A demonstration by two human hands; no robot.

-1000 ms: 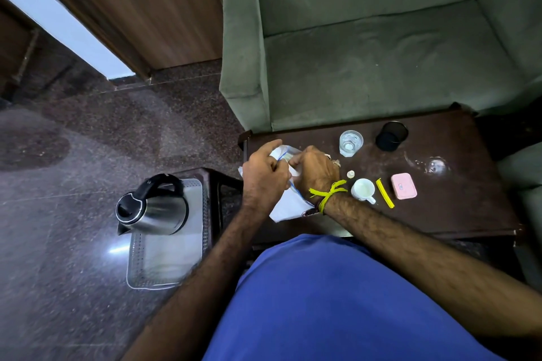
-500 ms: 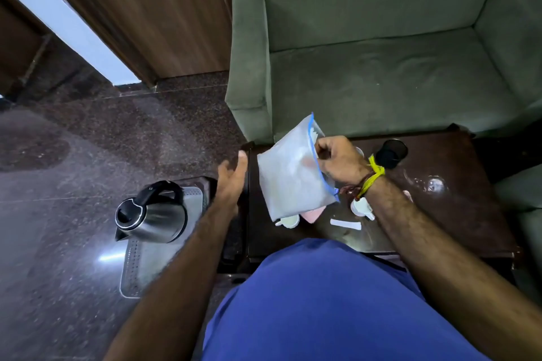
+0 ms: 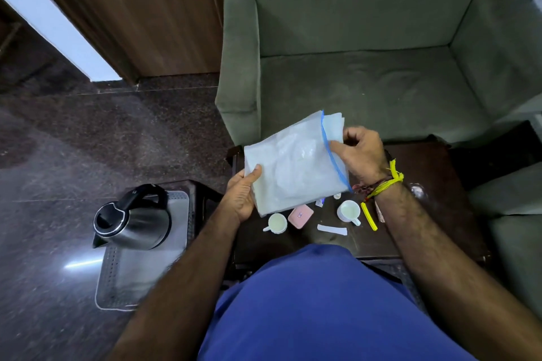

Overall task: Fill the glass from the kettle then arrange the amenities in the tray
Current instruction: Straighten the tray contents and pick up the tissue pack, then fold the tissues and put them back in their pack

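Observation:
I hold a frosted zip bag (image 3: 296,163) with a blue seal above the dark table (image 3: 434,184). My left hand (image 3: 242,195) grips its lower left corner and my right hand (image 3: 359,155) pinches its open top edge. Under the bag on the table lie two small white cups (image 3: 277,223) (image 3: 348,211), a pink case (image 3: 300,215), a yellow stick (image 3: 369,216), a white sachet (image 3: 332,229) and a small tube (image 3: 320,201). The steel kettle (image 3: 133,218) stands on the silver tray (image 3: 140,275) to the left. The glass is hidden behind the bag and my hand.
A green armchair (image 3: 366,91) stands behind the table. The tray rests on a low dark stand (image 3: 202,193) over the polished stone floor (image 3: 58,155). A clear glass lid (image 3: 418,190) lies on the table at right. A wooden door (image 3: 140,9) is at back left.
My right hand lifted the bag off the table, and several items fell out onto it. My left hand, open beside it half a second ago, now grips the bag's lower corner.

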